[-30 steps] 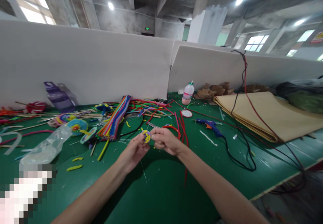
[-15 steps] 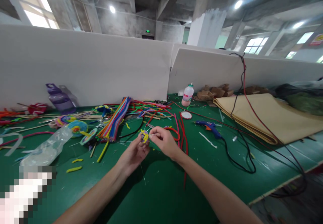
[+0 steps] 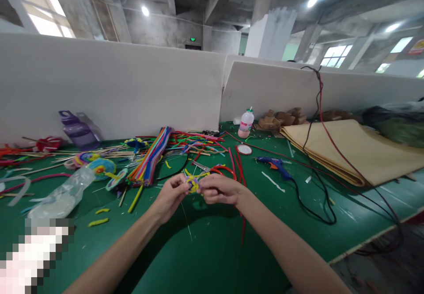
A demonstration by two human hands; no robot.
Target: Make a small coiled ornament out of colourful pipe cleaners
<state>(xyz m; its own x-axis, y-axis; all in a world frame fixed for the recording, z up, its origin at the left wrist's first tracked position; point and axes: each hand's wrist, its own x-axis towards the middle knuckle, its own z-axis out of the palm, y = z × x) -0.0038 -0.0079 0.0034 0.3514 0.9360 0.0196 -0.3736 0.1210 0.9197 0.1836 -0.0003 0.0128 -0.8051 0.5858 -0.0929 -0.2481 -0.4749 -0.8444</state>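
Observation:
A small coiled disc of yellow and purple pipe cleaner [image 3: 192, 183] is held between both hands above the green table [image 3: 212, 250]. My left hand [image 3: 170, 195] pinches its left side with fingers closed. My right hand [image 3: 218, 189] is closed on its right side, knuckles up. A thin stick hangs down from the disc toward the table. A bundle of multicoloured pipe cleaners [image 3: 150, 156] lies just beyond my left hand, and scissors with red loops [image 3: 215, 169] lie behind my right hand.
Finished spiral discs on sticks [image 3: 99, 166] and a clear plastic bag [image 3: 62, 194] lie at left, near a purple bottle [image 3: 77, 129]. A blue glue gun [image 3: 275, 165] with black cable, a small drink bottle [image 3: 246, 123], brown paper sheets [image 3: 357, 150] and white partition boards [image 3: 115, 86] stand beyond.
My hands have come down slightly and closer together. The right hand, which was pulling a thin strand away from the disc, is now closed against the disc.

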